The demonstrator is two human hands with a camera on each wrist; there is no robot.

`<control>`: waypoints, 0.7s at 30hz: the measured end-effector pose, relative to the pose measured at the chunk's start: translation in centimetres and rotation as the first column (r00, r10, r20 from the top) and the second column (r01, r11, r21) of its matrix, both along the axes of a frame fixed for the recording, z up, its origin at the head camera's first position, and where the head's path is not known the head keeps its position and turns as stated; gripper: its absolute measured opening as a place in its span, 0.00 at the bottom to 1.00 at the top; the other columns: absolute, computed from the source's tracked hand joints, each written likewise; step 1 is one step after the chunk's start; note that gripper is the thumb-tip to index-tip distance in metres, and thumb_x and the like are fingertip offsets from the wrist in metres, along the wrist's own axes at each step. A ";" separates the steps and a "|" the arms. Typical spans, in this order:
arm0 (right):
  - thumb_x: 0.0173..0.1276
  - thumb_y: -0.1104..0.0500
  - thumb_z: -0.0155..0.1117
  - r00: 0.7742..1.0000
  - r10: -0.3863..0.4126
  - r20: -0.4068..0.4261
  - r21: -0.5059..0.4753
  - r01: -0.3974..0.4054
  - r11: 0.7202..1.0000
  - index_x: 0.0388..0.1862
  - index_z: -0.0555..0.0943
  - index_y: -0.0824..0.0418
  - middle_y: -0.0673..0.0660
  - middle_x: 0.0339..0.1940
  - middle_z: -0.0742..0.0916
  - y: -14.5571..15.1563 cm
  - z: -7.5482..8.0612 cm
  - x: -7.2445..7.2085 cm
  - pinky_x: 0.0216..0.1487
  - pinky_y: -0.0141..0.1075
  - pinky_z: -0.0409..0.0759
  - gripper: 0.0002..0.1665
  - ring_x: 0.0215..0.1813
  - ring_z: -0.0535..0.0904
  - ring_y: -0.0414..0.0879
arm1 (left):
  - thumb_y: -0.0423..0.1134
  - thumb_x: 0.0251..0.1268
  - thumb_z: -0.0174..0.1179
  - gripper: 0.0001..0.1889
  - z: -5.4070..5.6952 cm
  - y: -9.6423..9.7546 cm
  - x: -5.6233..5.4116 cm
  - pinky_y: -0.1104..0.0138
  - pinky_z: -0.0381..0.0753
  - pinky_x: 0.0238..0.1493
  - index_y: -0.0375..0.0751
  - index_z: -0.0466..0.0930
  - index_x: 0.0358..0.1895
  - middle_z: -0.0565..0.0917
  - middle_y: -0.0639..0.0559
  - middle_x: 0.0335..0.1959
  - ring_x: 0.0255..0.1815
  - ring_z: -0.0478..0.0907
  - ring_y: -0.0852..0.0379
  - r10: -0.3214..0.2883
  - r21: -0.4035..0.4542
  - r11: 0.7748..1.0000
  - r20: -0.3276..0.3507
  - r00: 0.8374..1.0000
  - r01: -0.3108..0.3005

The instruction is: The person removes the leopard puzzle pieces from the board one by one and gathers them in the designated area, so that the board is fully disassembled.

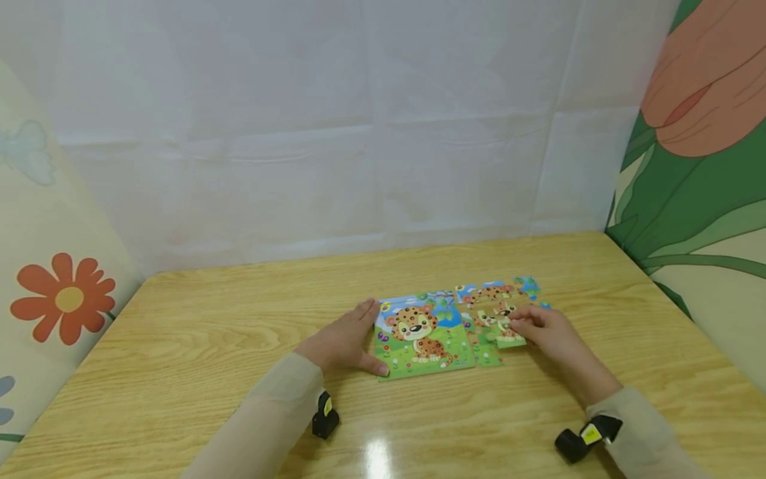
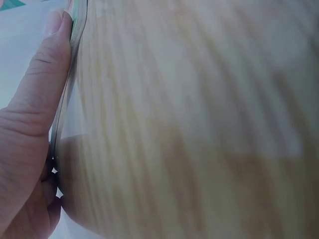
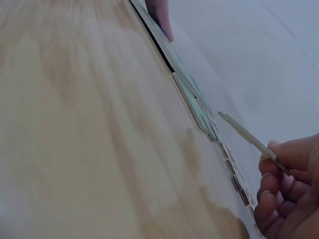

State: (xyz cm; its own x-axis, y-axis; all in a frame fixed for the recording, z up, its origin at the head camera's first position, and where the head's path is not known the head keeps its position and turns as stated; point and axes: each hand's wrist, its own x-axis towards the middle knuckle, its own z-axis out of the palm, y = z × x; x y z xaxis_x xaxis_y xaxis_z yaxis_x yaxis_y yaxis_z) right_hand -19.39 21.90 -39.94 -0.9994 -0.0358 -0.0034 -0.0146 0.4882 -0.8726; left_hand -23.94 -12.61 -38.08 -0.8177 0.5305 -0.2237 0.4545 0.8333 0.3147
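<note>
A square picture card (image 1: 423,339) with a cartoon leopard cub lies on the wooden table. My left hand (image 1: 341,342) rests along the card's left side, fingers stretched toward the upper corner and thumb on the lower one. In the left wrist view the thumb (image 2: 42,74) presses on the card's edge. To the card's right is a partly joined jigsaw puzzle (image 1: 486,320) of the same leopard, with gaps among its pieces. My right hand (image 1: 547,332) pinches a puzzle piece (image 1: 510,342), green along its bottom, between thumb and fingers. In the right wrist view this puzzle piece (image 3: 246,135) is tilted, raised off the table.
Loose puzzle pieces (image 1: 526,286) lie at the puzzle's upper right, partly behind the right hand. A white cloth (image 1: 299,133) hangs behind the table (image 1: 239,313). Flower-painted panels stand on both sides. Each wrist wears a small black camera (image 1: 572,444).
</note>
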 end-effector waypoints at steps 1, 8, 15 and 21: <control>0.69 0.61 0.55 1.000 -0.004 0.014 -0.003 0.004 1.000 0.48 0.76 0.72 0.51 0.28 0.79 0.1 -0.1 0.0 0.26 0.29 0.72 0.16 0.27 0.69 0.37 | 0.63 0.35 0.69 0.65 0.0 0.0 0.0 0.55 0.46 0.73 0.33 0.42 0.73 0.43 0.39 0.74 0.74 0.42 0.44 -0.001 -0.002 1.000 -0.001 1.000 0.001; 0.69 0.60 0.54 0.995 0.045 0.086 -0.051 -0.041 0.998 0.54 0.73 0.74 0.51 0.33 0.83 1.2 -0.1 -0.1 0.25 0.31 0.72 0.20 0.25 0.68 0.39 | 0.64 0.35 0.69 0.65 0.0 0.0 0.0 0.55 0.46 0.73 0.33 0.41 0.73 0.43 0.40 0.74 0.75 0.41 0.44 -0.009 -0.011 1.000 -0.004 1.000 0.009; 0.68 0.60 0.56 0.990 0.121 0.075 -0.021 -0.119 0.993 0.49 0.75 0.74 0.52 0.35 0.84 2.1 -0.2 -0.2 0.28 0.32 0.76 0.18 0.29 0.73 0.35 | 0.64 0.35 0.69 0.65 0.0 -0.1 0.0 0.56 0.45 0.73 0.34 0.40 0.73 0.42 0.40 0.75 0.75 0.41 0.45 -0.006 -0.016 1.000 -0.002 1.000 0.006; 0.67 0.63 0.56 0.990 0.120 0.072 -0.027 -0.118 0.993 0.46 0.76 0.75 0.49 0.31 0.83 2.3 -0.2 -0.4 0.25 0.30 0.73 0.15 0.25 0.70 0.36 | 0.65 0.35 0.68 0.65 0.0 -0.1 0.0 0.56 0.45 0.73 0.34 0.40 0.73 0.42 0.40 0.74 0.75 0.41 0.45 -0.011 -0.022 1.000 -0.008 1.000 0.011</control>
State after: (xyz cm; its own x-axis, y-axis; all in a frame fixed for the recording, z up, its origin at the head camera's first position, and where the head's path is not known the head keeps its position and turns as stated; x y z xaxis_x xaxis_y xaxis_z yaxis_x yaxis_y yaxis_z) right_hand -19.76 24.23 -40.18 -0.9851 -0.1551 -0.0739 -0.0071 0.4665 -0.8845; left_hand -23.95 -12.71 -38.05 -0.8136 0.5347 -0.2285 0.4665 0.8348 0.2926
